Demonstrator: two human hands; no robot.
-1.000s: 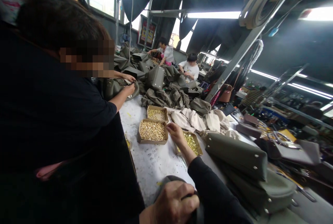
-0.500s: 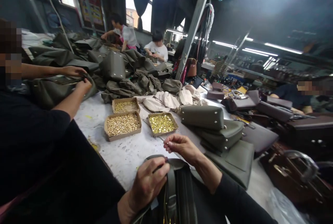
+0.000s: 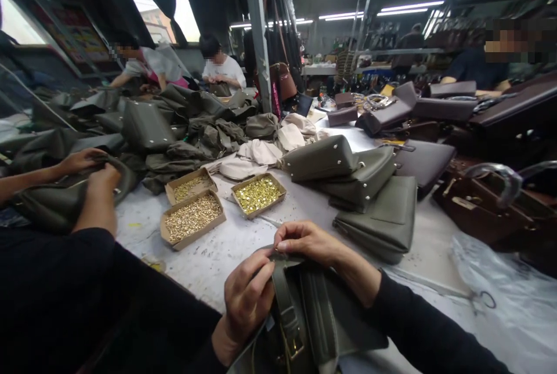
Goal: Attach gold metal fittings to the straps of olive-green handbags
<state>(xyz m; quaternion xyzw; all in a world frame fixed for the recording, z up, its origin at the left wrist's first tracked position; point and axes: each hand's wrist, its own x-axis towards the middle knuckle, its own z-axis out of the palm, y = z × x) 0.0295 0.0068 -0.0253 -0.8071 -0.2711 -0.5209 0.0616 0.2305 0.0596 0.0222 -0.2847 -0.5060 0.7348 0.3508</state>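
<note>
An olive-green leather handbag [image 3: 319, 310] with a strap and gold buckle is before me at the bottom of the view. My left hand [image 3: 250, 287] is closed on the bag's upper edge, close to the top of the strap. Thumb and forefinger of my right hand [image 3: 307, 243] are pinched at that same edge, against my left fingertips. Whatever small piece is between them is too small to name. Beyond my hands stand cardboard trays of small metal fittings: a copper-gold lot [image 3: 221, 228], a bright yellow-gold lot [image 3: 282, 195] and a part-filled one [image 3: 169, 187].
Finished-looking olive bags [image 3: 383, 229] are stacked at right, with brown handbags [image 3: 483, 206] and clear plastic [image 3: 513, 281] farther over. Olive pieces [image 3: 148, 127] and pale cloth [image 3: 248, 156] heap at the back. A co-worker's hands [image 3: 98, 174] handle another bag at left.
My right hand has come down from above the bag to its edge, meeting my left hand. The view has turned right and levelled. My left hand keeps its hold.
</note>
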